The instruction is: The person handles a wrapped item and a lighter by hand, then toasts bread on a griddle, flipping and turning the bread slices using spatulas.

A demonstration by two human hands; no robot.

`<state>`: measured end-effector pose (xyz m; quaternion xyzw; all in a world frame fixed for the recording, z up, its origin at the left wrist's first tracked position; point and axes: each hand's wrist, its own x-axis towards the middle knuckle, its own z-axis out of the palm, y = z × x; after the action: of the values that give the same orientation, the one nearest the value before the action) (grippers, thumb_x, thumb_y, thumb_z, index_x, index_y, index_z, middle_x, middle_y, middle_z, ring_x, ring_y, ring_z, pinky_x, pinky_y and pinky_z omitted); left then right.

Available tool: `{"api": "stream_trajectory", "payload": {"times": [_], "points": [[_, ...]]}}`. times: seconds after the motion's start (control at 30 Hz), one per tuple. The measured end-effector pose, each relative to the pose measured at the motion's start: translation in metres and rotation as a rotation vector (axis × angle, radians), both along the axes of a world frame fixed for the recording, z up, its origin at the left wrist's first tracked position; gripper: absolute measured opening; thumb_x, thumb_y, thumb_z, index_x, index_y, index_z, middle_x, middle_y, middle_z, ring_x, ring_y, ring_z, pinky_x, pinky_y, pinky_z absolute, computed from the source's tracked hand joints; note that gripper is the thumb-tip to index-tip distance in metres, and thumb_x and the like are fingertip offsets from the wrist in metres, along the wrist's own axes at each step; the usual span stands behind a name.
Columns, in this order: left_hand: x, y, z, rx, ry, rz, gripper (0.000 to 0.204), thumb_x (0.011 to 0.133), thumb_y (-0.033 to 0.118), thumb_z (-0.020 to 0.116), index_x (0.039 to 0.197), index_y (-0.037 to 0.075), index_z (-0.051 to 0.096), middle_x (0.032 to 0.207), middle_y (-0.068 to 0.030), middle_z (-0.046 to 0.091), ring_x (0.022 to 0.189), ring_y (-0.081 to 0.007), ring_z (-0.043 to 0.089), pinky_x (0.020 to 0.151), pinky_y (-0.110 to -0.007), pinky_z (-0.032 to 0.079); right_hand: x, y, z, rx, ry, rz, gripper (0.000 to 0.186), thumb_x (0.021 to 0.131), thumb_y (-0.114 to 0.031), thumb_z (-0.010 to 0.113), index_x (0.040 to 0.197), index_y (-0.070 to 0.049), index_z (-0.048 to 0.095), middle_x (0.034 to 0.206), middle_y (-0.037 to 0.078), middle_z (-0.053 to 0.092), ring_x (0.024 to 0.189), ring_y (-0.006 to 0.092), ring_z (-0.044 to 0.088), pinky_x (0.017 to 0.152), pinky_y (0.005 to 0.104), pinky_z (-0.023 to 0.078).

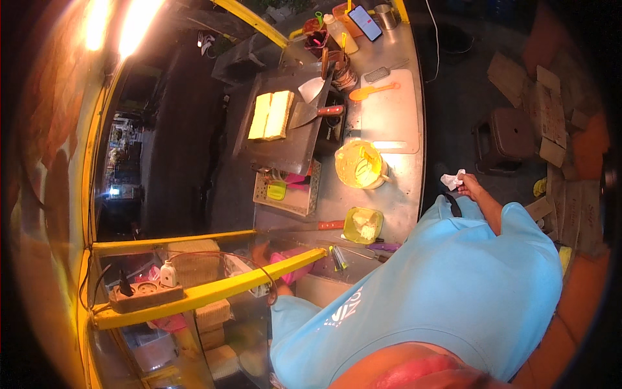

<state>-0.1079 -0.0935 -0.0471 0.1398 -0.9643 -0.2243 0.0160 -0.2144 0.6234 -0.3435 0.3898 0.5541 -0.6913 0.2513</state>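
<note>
My right hand [472,187] is closed on a crumpled white tissue [452,179], out past the counter's right edge. My left hand [261,254] reaches behind the clear pane of the display case, next to a pink cloth or bag [297,266]; its fingers are blurred and partly hidden. Two yellowish bread slabs [271,115] lie side by side on the dark griddle [259,153]. A scraper with a red handle [330,111] rests beside them. On the metal counter stand a yellow-smeared jug [360,165] and a green tub [363,225] of pale spread.
A white cutting board [392,117] carries an orange spatula [374,91] and a grater [377,74]. A phone [365,23] leans among bottles at the back. A yellow bar [214,293] with a power strip [146,295] crosses the case. A brown stool [505,139] stands right.
</note>
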Motion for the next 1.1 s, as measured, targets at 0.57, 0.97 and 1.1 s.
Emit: {"api": "stream_trajectory", "payload": {"times": [0.57, 0.97, 1.1], "points": [[0.0, -0.019, -0.013, -0.119, 0.249, -0.224, 0.022, 0.088, 0.014, 0.066, 0.107, 0.006, 0.074, 0.103, -0.0128, 0.069, 0.09, -0.0266, 0.069, 0.079, -0.034, 0.056, -0.009, -0.015, 0.009, 0.196, 0.018, 0.194, 0.02, 0.085, -0.019, 0.057, 0.09, -0.002, 0.065, 0.072, 0.007, 0.064, 0.052, 0.0125, 0.058, 0.045, 0.0282, 0.054], [0.065, 0.012, 0.003, -0.084, 0.186, -0.031, 0.022, 0.086, 0.012, 0.067, 0.106, 0.006, 0.075, 0.103, -0.0138, 0.069, 0.091, -0.0274, 0.069, 0.08, -0.034, 0.056, -0.011, -0.015, -0.003, 0.303, 0.034, 0.269, 0.017, 0.086, -0.015, 0.057, 0.091, -0.002, 0.066, 0.069, 0.008, 0.064, 0.049, 0.0142, 0.057, 0.042, 0.0297, 0.052], [0.06, 0.019, 0.005, -0.048, 0.14, 0.005, 0.022, 0.085, 0.011, 0.067, 0.105, 0.006, 0.075, 0.102, -0.0142, 0.07, 0.091, -0.0277, 0.069, 0.08, -0.034, 0.056, -0.009, -0.01, -0.008, 0.278, 0.037, 0.313, 0.017, 0.086, -0.016, 0.058, 0.091, -0.002, 0.067, 0.069, 0.008, 0.064, 0.048, 0.0135, 0.057, 0.041, 0.0291, 0.051]]}}
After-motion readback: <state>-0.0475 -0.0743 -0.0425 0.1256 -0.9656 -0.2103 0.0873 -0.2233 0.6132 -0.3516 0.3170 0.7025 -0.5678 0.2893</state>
